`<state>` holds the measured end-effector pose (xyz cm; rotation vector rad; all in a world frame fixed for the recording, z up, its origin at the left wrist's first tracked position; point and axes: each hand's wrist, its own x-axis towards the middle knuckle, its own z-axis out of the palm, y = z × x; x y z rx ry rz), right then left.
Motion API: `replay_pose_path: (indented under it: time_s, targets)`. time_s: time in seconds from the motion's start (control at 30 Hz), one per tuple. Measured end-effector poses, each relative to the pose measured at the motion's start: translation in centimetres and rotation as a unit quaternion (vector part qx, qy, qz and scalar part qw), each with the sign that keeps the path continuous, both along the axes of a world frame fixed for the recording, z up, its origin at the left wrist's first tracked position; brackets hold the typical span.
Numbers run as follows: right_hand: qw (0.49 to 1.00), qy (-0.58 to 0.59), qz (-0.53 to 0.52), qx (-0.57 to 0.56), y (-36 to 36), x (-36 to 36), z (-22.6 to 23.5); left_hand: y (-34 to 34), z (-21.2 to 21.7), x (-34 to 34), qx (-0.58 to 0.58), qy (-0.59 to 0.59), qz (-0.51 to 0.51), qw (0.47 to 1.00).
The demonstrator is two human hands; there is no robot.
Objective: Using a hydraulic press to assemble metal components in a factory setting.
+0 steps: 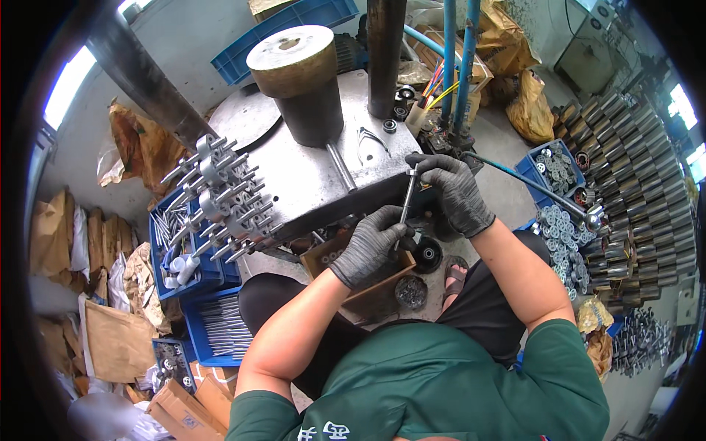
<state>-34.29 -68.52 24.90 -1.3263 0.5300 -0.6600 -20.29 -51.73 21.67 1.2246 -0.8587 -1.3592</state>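
A thin metal shaft (407,198) stands tilted in front of me, just off the near right corner of the steel press table. My left hand (370,246), in a grey glove, is closed around its lower part. At its upper end, where a small wider collar shows, the gloved fingers of my right hand (457,192) are closed in a pinch. The fingers partly hide both ends of the shaft. On the press table (309,180) a loose metal rod (341,167) lies beside the thick press column (305,103), and a small bearing (390,126) sits further right.
Shafts with round parts stack at the table's left corner (220,195). Blue bins of rods (220,327) stand below. A cardboard box (379,290) sits between my knees. Right are bins of round metal parts (555,173) and stacked dark cylinders (625,184). A blue pipe (469,66) rises behind.
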Motion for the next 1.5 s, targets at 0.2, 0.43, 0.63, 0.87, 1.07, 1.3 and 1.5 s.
replay_pose_path:
  time_s: [0.2, 0.43, 0.63, 0.87, 1.07, 1.3, 1.5]
  targets:
    - [0.978, -0.005, -0.028, 0.208, 0.7, 1.2, 0.2, -0.4, -0.9, 0.1, -0.036, -0.036, 0.031, 0.998]
    - [0.991, 0.02, -0.009, 0.132, 2.2, 1.6, 2.1, -0.5, -0.7, 0.6, -0.014, -0.037, 0.025, 0.999]
    - [0.998, 0.051, 0.012, 0.026, 2.3, 1.9, 1.3, -0.1, 0.0, 0.3, -0.067, -0.029, 0.049, 0.996]
    - [0.985, 0.029, 0.07, 0.158, 2.9, 2.8, -0.4, 0.1, -0.9, 1.1, -0.113, -0.164, 0.12, 0.973]
    - [0.988, -0.12, -0.081, -0.048, 2.0, 4.0, 3.8, 0.8, -2.1, 5.8, -0.2, -0.435, 0.346, 0.807]
    - [0.964, 0.166, -0.093, -0.183, -6.2, 5.2, -0.9, 1.8, -3.3, 7.4, -0.093, -0.653, 0.329, 0.675]
    - [0.837, 0.196, 0.021, -0.511, -3.4, 0.4, 2.0, 3.2, -5.2, 8.2, -0.081, -0.723, 0.281, 0.626]
